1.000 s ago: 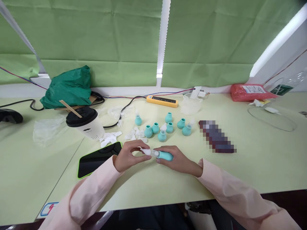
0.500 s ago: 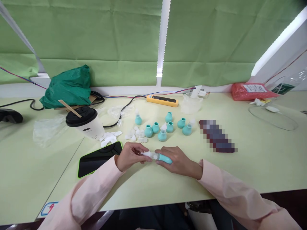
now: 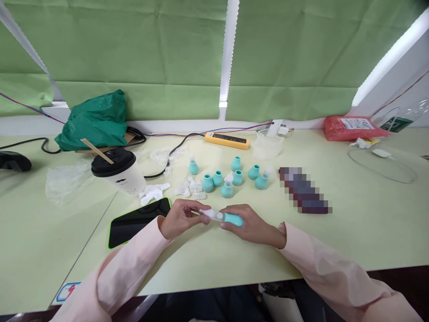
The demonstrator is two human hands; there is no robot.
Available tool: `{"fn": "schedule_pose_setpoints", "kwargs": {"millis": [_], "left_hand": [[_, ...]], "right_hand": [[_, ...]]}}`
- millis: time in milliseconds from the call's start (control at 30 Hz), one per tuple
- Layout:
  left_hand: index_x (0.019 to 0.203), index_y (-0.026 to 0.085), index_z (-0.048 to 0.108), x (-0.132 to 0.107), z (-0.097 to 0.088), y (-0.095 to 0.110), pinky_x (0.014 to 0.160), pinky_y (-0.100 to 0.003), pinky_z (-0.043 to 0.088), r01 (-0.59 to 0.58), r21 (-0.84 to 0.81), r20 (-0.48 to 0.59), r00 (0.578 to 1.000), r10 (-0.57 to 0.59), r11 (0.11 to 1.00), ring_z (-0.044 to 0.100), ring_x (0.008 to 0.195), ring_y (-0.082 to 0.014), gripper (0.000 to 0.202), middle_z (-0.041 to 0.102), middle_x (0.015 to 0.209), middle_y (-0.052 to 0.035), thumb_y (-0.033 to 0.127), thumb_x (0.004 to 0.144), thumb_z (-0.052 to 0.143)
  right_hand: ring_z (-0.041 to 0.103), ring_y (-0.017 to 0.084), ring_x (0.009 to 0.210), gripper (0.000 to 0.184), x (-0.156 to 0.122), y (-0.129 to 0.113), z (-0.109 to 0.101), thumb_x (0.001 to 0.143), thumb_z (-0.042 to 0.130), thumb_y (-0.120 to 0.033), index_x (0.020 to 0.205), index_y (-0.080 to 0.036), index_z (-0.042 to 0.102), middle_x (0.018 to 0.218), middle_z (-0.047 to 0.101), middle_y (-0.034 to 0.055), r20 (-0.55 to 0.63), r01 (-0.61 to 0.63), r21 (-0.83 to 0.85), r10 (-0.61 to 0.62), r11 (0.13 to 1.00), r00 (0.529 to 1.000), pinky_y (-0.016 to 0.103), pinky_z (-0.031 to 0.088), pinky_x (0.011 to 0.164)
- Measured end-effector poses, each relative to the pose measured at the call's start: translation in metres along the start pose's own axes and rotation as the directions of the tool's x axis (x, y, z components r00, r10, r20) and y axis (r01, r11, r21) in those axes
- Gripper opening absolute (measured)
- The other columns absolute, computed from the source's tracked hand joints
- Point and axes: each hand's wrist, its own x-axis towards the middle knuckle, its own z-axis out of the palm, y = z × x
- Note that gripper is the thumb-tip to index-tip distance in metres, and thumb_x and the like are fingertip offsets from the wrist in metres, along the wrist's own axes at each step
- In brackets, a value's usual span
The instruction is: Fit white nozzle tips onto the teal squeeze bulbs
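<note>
Between my hands, just above the table, lies a nasal aspirator with a teal squeeze bulb (image 3: 233, 219) and a clear-white nozzle (image 3: 214, 215). My left hand (image 3: 182, 218) pinches the nozzle's tip end between thumb and fingers. Wrapped around the bulb end is my right hand (image 3: 250, 223), its thumb below and fingers above. Beyond them stand several teal bulbs (image 3: 208, 183), some with open necks. A few carry clear nozzles, such as the nearest fitted bulb (image 3: 227, 190). Loose white plastic pieces (image 3: 191, 188) lie in a small heap left of the bulbs.
A black phone (image 3: 139, 222) with a green edge lies by my left forearm. Behind it stand crumpled tissue (image 3: 154, 193) and a lidded paper cup (image 3: 119, 172). A yellow power strip (image 3: 227, 141) sits at the back. A pixelated dark-red object (image 3: 303, 190) lies to the right.
The aspirator and my right hand have shifted slightly to the right. My left fingers now cover more of the nozzle's tip.
</note>
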Motion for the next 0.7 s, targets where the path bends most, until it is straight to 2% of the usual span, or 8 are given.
{"fn": "schedule_pose_setpoints", "kwargs": {"millis": [133,433,567,700], "left_hand": [[0.072,0.008,0.064,0.0000,0.0018,-0.0012,0.056,-0.026,0.052,0.001,-0.023,-0.012,1.000,-0.001,1.000,0.061,0.057,-0.0163,0.027,0.065,0.061,-0.0053,0.019,0.048,0.071],[0.076,0.008,0.063,-0.0001,0.0016,-0.0029,0.056,-0.027,0.051,0.041,-0.058,0.061,0.997,-0.037,0.997,0.061,0.056,-0.0166,0.027,0.065,0.061,-0.0058,0.017,0.051,0.070],[0.076,0.008,0.063,-0.0014,0.0013,-0.0061,0.055,-0.026,0.051,0.038,0.019,0.056,0.998,-0.039,0.999,0.061,0.056,-0.0162,0.026,0.065,0.060,-0.0053,0.016,0.052,0.069],[0.077,0.010,0.064,-0.0035,0.0053,-0.0065,0.059,-0.027,0.052,-0.059,0.204,0.006,0.998,0.059,0.977,0.060,0.064,-0.0165,0.025,0.066,0.073,-0.0072,0.020,0.054,0.067]], "right_hand": [[0.050,0.013,0.060,0.027,0.0003,-0.0021,-0.0019,0.077,0.042,-0.039,0.084,-0.016,0.055,0.070,0.057,0.0034,0.039,-0.035,0.047,0.034,0.998,0.999,0.023,0.039,0.057],[0.047,0.011,0.056,0.027,0.0005,-0.0034,-0.0048,0.078,0.041,-0.038,0.082,-0.016,0.056,0.065,0.055,0.0020,0.098,-0.023,0.076,0.015,0.997,0.995,0.021,0.037,0.054],[0.050,0.012,0.060,0.026,0.0010,-0.0040,-0.0044,0.078,0.042,-0.037,0.084,-0.016,0.056,0.069,0.058,0.0021,0.100,-0.019,0.094,0.010,0.995,0.995,0.022,0.038,0.056],[0.054,0.014,0.068,0.020,0.0015,-0.0003,-0.0064,0.072,0.050,-0.031,0.087,-0.017,0.056,0.078,0.060,0.0033,0.031,-0.006,0.056,0.004,0.998,1.000,0.024,0.040,0.063]]}}
